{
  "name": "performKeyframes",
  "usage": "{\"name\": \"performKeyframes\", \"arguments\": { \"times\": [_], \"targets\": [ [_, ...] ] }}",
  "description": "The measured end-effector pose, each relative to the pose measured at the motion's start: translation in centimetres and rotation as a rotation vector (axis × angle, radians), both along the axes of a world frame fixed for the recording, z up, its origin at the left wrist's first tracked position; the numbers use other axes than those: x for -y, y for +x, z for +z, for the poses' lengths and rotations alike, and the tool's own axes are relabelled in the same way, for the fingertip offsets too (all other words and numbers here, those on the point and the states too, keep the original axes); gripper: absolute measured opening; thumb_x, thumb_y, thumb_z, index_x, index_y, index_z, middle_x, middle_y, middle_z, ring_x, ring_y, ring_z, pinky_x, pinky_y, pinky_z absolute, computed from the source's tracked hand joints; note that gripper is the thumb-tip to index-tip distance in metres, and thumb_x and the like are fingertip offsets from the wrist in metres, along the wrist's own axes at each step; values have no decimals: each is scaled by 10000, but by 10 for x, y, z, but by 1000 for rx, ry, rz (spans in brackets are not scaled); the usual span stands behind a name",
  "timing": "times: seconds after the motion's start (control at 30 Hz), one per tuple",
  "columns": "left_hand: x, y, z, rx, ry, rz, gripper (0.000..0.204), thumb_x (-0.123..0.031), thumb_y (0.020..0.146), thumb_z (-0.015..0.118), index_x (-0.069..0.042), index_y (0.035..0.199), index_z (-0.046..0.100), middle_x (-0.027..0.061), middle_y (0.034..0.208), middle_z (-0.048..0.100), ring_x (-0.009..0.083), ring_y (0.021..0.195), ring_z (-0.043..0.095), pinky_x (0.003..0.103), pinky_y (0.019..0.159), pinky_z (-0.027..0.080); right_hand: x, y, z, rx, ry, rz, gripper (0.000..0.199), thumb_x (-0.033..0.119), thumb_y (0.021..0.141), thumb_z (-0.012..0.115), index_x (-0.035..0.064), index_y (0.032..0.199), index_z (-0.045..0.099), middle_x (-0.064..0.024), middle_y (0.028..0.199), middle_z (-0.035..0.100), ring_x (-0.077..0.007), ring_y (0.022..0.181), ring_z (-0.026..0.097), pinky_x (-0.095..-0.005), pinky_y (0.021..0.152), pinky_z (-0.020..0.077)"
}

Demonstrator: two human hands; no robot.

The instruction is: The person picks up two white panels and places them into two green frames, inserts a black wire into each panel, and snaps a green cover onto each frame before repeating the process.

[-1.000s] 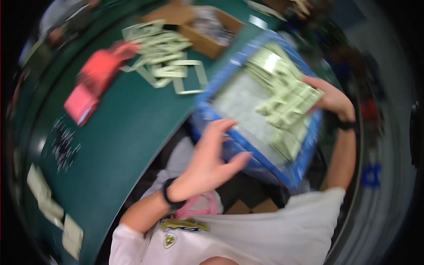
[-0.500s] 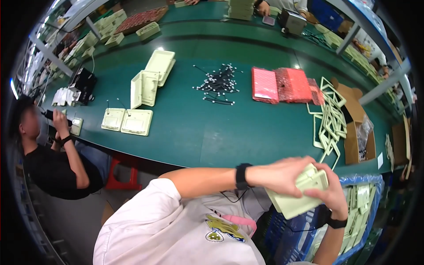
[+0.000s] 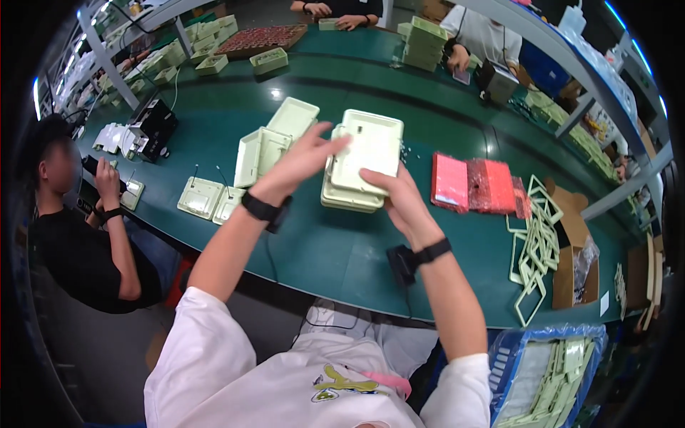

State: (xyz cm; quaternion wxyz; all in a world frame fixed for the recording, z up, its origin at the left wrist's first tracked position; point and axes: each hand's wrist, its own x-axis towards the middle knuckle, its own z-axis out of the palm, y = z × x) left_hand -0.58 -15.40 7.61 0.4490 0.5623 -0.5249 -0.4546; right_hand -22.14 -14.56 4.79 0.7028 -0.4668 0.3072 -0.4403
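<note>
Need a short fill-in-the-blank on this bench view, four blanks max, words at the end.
1. The person's right hand grips a stack of pale ____ cases.
2. The bubble-wrapped packages on the table are ____.
3. In the picture, the cardboard box stands to the ____ of the loose frames.
4. The plastic-lined crate at the lower right is ____.

Missing words: green; red; right; blue.

Tube lights (image 3: 616,15) glow at upper right — glare (image 3: 276,93) spots the green table (image 3: 357,257) — edges bowing into black.
</note>
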Motion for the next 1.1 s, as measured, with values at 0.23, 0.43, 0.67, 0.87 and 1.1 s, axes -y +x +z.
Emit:
{"name": "performKeyframes", "arguments": {
  "times": [0.23,0.43,0.67,0.87,1.1],
  "targets": [
    [27,199,0,377,223,340,955,-477,873,839,22,1563,406,245,1513,507,368,1380,526,482,1106,462,110,85,-50,-90,189,-92,593,135,893,762,-117,1382,541,-214,1302,679,-315,1158,693,-403,998,556],
    [45,256,-37,178,509,204,1013,-380,812,909,41,1566,379,258,1464,535,387,1365,543,515,1120,463,145,109,-88,-188,153,-125,664,163,871,782,-199,1352,501,-276,1289,650,-376,1181,662,-444,1005,545],
    [60,255,-50,123,562,43,902,-280,783,938,91,1470,485,241,1383,606,370,1309,601,523,1113,483,137,114,-77,-1258,-368,-577,534,287,945,738,-122,1270,624,-265,1155,726,-387,1079,714,-448,937,559],
    [51,260,-49,112,569,28,607,-260,819,908,75,1263,662,172,1197,709,314,1165,687,508,1082,507,48,129,-32,-953,-605,-376,633,457,964,723,-98,1252,624,-195,912,759,-312,765,752,-442,710,586],
    [46,250,-54,120,514,56,470,-213,892,840,11,1271,674,117,1173,729,261,1081,705,461,1025,539,22,197,-65,-604,-36,72,389,290,1001,700,-74,1132,658,-142,900,765,-177,650,726,-322,520,539]
  ]
}}
